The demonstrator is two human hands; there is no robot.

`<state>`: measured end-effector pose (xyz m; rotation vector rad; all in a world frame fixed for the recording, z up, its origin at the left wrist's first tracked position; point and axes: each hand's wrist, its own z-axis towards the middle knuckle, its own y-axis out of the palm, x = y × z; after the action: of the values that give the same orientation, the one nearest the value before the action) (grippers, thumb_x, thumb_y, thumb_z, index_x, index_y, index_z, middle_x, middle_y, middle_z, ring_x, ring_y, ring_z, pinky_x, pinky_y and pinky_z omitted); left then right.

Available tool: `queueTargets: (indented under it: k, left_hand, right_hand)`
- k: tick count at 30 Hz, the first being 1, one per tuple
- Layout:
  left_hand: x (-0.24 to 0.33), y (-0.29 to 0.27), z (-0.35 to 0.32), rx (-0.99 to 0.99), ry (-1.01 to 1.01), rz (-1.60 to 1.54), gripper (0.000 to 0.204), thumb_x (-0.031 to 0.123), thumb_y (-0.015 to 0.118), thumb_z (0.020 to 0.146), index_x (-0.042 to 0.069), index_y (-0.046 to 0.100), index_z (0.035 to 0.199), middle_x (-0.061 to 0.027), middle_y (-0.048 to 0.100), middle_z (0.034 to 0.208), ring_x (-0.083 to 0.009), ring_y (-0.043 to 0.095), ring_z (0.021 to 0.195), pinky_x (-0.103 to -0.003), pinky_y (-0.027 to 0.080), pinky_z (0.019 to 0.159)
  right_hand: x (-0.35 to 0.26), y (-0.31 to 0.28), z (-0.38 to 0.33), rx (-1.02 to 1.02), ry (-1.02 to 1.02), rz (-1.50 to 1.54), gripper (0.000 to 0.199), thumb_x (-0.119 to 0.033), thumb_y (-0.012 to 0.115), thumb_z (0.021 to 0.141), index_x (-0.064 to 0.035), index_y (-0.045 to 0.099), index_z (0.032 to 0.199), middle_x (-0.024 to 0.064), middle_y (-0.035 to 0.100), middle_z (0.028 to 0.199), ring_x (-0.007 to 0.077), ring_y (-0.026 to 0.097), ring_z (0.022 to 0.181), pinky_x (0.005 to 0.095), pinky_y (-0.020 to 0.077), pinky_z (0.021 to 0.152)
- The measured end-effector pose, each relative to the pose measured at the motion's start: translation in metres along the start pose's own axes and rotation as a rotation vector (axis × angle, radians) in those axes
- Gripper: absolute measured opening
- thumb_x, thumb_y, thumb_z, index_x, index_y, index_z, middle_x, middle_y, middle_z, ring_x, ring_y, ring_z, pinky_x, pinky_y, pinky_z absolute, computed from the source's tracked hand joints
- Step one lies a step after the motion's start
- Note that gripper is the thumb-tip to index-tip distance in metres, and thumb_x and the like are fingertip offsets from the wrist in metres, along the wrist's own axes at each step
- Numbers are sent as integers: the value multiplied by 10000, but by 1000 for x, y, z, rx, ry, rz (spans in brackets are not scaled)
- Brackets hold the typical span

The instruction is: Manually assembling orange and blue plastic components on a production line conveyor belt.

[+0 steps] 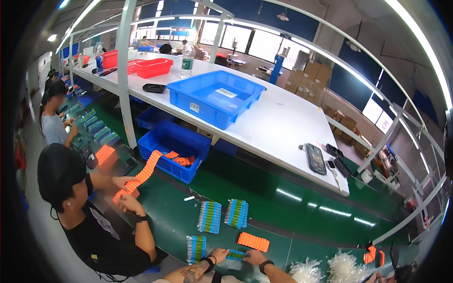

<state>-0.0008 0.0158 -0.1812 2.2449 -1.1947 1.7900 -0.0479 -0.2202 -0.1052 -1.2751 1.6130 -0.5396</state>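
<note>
At the near edge of the green bench, my left hand (219, 255) and my right hand (255, 257) grip the two ends of a short row of thin blue-and-green sticks (236, 254). The fingers of both are closed on it. Just left of my left hand lies a bundle of the same kind of sticks (196, 249). Two more bundles, one at mid-bench (209, 217) and one to its right (236, 213), rest farther off. Beyond my right hand is a ribbed orange strip (253, 242). What the sticks are is too small to tell.
A co-worker (80, 207) on my left handles a long orange strip (146, 170) reaching into a blue bin (174, 155). Clear plastic pieces (347, 268) are heaped to my right. A white table (283, 132) with a blue tray (216, 94) stands across the bench.
</note>
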Motion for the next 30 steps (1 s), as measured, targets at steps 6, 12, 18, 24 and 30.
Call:
queueTargets:
  k: [6, 12, 18, 24, 30]
  left_hand:
    - [-13, 5, 1, -67, 12, -35, 512, 459, 441, 967, 0, 636, 851, -256, 653, 919, -450, 608, 911, -496, 465, 782]
    - [-8, 6, 4, -1, -14, -58, 474, 449, 466, 959, 23, 662, 889, -251, 654, 903, -447, 614, 893, -486, 474, 775]
    - [-10, 7, 5, -8, 6, -18, 483, 440, 462, 958, 6, 651, 861, -258, 652, 899, -446, 612, 895, -492, 474, 787]
    - [-16, 10, 6, -11, 14, 6, 484, 436, 446, 958, 14, 659, 854, -255, 655, 928, -450, 605, 930, -511, 472, 820]
    - [-14, 9, 8, -21, 71, 83, 475, 431, 434, 962, 31, 682, 893, -250, 658, 964, -441, 605, 960, -511, 470, 851]
  right_hand:
    - [0, 18, -7, 159, 69, 0, 382, -354, 717, 786, -64, 686, 1032, 202, 692, 931, 383, 652, 928, 484, 512, 803]
    - [-4, 3, -4, -35, 172, 5, 399, -366, 711, 801, -40, 694, 1030, 232, 680, 1004, 396, 641, 974, 482, 505, 855]
    - [-6, 6, -9, -15, 165, 54, 499, -496, 610, 856, -26, 696, 998, 243, 677, 984, 418, 640, 959, 490, 499, 856]
    - [-17, 26, -9, 131, 356, 31, 728, -587, 261, 973, -22, 718, 940, 256, 677, 978, 444, 624, 986, 527, 470, 892]
    - [-17, 29, -5, 114, 404, 38, 739, -610, 291, 954, -14, 725, 931, 282, 668, 990, 456, 621, 1004, 520, 480, 899]
